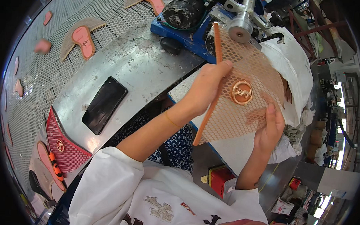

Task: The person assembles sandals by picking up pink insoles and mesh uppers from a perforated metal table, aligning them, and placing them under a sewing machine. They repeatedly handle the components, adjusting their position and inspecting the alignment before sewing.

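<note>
A tan honeycomb-mesh shoe upper [223, 118] with an orange-brown bound edge is stretched between my hands. On its middle sits a round gold ornament [242, 92]. My left hand [206, 85] grips the bound edge at the upper part, thumb in front. At the opposite side, my right hand [268, 125] holds the mesh, with its fingers behind and dimly seen through the holes. The upper's top end reaches up beside the metal roller [240, 29] of a blue-based machine [182, 37]; whether they touch I cannot tell.
A black phone [105, 105] lies on the metal bench top [146, 63]. Pink insoles [84, 41] rest on the perforated surface [54, 72] at left. Near them are a red mesh upper [69, 152] and an orange-and-black handle [56, 167]. A white sack [294, 73] stands right of the machine.
</note>
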The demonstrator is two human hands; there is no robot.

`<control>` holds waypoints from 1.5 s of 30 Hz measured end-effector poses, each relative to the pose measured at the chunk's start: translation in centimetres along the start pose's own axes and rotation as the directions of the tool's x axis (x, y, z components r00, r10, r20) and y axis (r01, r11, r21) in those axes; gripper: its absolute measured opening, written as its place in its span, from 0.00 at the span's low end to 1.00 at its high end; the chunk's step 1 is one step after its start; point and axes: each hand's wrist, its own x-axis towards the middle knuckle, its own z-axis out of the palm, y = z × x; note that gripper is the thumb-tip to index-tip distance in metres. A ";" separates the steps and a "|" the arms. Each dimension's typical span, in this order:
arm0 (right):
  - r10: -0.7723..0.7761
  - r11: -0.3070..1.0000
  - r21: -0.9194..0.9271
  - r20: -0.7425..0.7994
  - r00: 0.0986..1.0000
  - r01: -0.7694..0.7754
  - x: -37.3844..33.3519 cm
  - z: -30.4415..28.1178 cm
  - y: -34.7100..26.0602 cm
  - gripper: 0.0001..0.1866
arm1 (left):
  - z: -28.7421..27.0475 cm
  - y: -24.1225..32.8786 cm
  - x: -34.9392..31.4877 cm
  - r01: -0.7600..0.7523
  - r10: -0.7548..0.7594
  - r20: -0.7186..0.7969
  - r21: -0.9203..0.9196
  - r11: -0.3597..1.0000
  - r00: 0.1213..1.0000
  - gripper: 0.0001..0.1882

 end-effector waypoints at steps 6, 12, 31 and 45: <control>0.110 0.989 0.077 0.169 0.980 -0.124 3.0 3.6 -0.1 0.18 | -4.0 1.6 -1.8 -0.045 0.060 -0.088 0.159 0.986 0.994 0.24; 0.172 0.978 0.068 0.282 0.944 -0.199 5.2 5.1 0.3 0.16 | -3.2 2.5 -6.0 -0.138 0.170 -0.096 0.274 0.952 0.981 0.23; 0.341 0.936 -0.109 0.046 0.939 -0.334 -2.6 -0.5 12.4 0.22 | 0.6 -5.0 -8.6 -0.024 0.028 -0.171 0.022 0.999 0.985 0.34; 0.248 0.960 -0.133 -0.017 0.969 -0.248 -3.3 -1.3 14.2 0.18 | -14.0 10.8 -12.2 -0.633 0.771 -0.433 0.445 0.633 0.467 0.18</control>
